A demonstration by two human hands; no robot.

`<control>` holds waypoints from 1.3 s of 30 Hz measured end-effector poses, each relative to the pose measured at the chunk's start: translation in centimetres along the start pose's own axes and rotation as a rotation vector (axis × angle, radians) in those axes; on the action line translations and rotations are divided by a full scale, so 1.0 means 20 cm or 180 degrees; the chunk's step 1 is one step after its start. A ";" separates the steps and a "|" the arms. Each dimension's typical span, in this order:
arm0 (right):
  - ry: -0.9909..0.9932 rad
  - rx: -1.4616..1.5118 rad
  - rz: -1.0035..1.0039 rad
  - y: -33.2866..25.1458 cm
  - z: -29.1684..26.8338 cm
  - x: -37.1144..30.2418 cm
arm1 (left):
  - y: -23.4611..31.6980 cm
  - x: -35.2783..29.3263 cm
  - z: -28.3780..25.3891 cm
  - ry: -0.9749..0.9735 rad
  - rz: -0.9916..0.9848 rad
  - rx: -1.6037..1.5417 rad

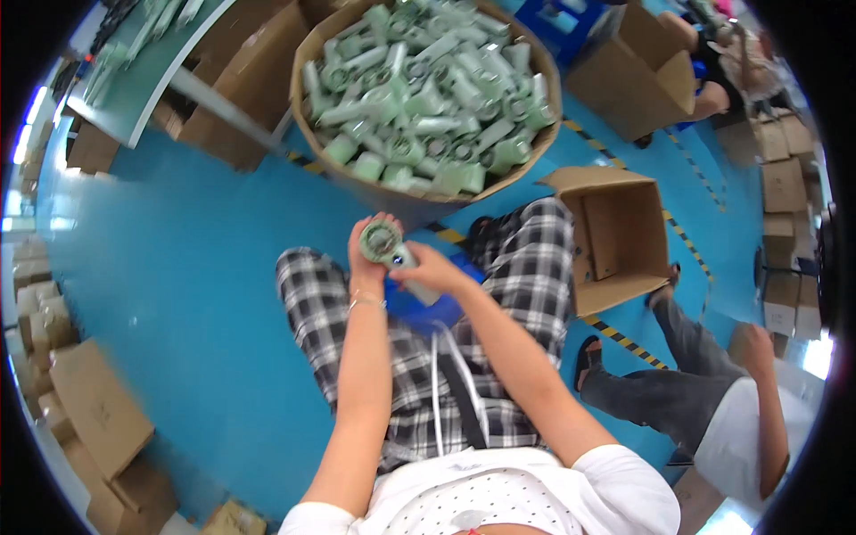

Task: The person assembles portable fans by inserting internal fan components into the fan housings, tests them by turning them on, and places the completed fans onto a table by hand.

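Between my knees I hold a pale green handheld fan (383, 241), its round head toward the far left and its handle slanting back to the right. My left hand (358, 254) is wrapped round the fan's head from the left side. On the handle, beside a small dark display, my right hand (432, 270) closes with the thumb near the display. Just beyond my hands stands a large cardboard bin (308, 116) heaped with similar pale green fans (428, 98). Below the fan, something blue (419, 308) shows between my legs.
An open cardboard box (615, 236) lies right of my knee, near a seated person (704, 392). Another open box (633, 67) and a blue crate (557, 27) are at the far right. A table (147, 85) stands far left; flattened cartons (102, 410) are stacked near left.
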State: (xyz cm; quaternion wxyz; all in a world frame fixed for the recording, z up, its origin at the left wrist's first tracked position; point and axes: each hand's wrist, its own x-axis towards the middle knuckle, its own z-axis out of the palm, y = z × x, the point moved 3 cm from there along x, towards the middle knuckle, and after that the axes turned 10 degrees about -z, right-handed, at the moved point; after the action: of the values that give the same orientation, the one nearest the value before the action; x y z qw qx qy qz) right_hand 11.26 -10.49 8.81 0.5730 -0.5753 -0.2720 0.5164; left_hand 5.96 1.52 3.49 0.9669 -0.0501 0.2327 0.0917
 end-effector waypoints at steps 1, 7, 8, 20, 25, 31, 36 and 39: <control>-0.0069 0.0250 0.0161 0.02 -0.02 -0.01 | -0.01 0.01 -0.02 0.0001 -0.0034 0.0006; -0.0300 0.0667 0.0236 0.03 0.17 0.02 | 0.18 -0.13 -0.19 -0.0108 0.0034 0.0257; -0.0300 0.0814 0.0146 0.03 0.18 0.01 | 0.14 -0.15 -0.16 -0.0199 0.0204 0.0307; 0.0453 -0.0178 0.0156 0.03 0.06 0.04 | 0.05 0.00 -0.20 0.0571 0.0535 0.1272; 0.0987 -0.0041 0.0028 0.10 -0.02 0.07 | -0.01 0.03 -0.25 0.0877 -0.0009 0.1170; 0.1380 0.0173 0.0096 0.18 0.03 0.07 | -0.10 -0.15 -0.18 0.0935 -0.0181 0.1958; 0.1603 -0.0387 -0.0357 0.13 -0.13 0.04 | -0.19 -0.03 -0.12 0.0767 -0.0108 0.2970; 0.1799 0.0319 0.0033 0.20 -0.21 0.09 | -0.24 0.02 -0.03 0.0728 0.0111 0.3103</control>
State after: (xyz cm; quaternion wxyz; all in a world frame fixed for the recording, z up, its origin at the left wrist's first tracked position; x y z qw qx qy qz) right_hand 14.58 -11.28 3.75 0.6512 -0.6687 -0.0727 0.3514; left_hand 7.02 -3.22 3.03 0.8445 0.4016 0.3539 -0.0177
